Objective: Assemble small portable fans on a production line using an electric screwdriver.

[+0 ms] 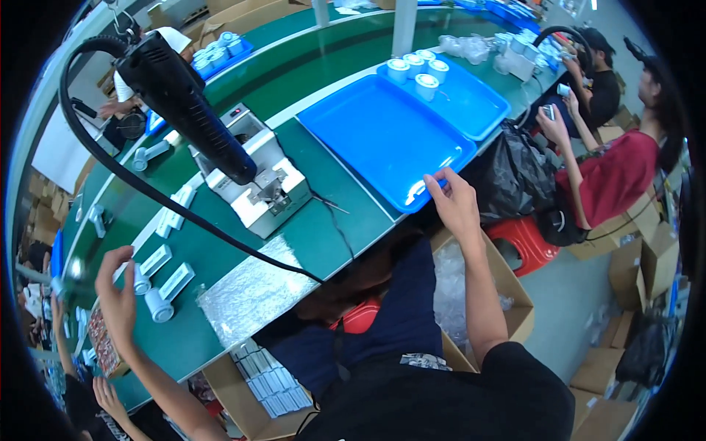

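My left hand (118,294) is over the left part of the green bench, thumb and fingers apart with nothing between them. Beside it lie pale blue-grey parts, each with a round head and a long handle, such as the near part (160,304) and the one behind it (156,260). My right hand (457,204) hovers by the near right corner of the blue tray (368,132), fingers loosely bent, holding nothing I can see. Between my hands stands a white bench fixture (268,195) with a metal clamp, and a black cylindrical tool (187,106) hangs above it.
A second blue tray (478,110) carries several white-topped cups (426,87). Bubble wrap (254,290) lies on the bench's front edge. A carton of pale parts (268,382) is beside my legs. A black bag (515,173) and a co-worker in red (614,180) are at right. A black cable arches across.
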Tool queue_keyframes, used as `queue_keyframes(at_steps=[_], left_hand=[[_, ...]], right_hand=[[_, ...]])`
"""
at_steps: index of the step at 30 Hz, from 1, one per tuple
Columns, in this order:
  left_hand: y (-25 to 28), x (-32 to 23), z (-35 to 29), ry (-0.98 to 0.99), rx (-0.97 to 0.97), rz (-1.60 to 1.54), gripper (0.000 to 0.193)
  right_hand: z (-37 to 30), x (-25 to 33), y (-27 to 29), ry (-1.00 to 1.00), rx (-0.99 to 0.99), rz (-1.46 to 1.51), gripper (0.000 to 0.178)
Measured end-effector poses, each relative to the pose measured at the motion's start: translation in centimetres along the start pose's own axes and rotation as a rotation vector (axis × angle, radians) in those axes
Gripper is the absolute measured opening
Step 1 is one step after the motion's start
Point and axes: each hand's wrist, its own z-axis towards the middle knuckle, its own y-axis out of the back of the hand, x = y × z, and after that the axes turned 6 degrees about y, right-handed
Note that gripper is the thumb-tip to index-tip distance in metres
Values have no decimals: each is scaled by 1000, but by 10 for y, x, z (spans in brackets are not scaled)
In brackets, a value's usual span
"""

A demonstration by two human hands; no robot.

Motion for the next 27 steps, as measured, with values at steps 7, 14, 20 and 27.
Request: queue_keyframes(at_steps=[7, 14, 20, 27], left_hand=[[-12, -184, -57, -306, -411, -142, 32], [42, -85, -105, -314, -466, -122, 31], [-5, -205, -26, -485, -512, -141, 31], [45, -168, -57, -687, -379, -282, 31]], right_hand=[[2, 2, 9, -206, -28, 623, 10], [27, -15, 86, 118, -340, 418, 33], [101, -131, 138, -34, -484, 918, 31], [257, -252, 135, -270, -536, 1169, 23]])
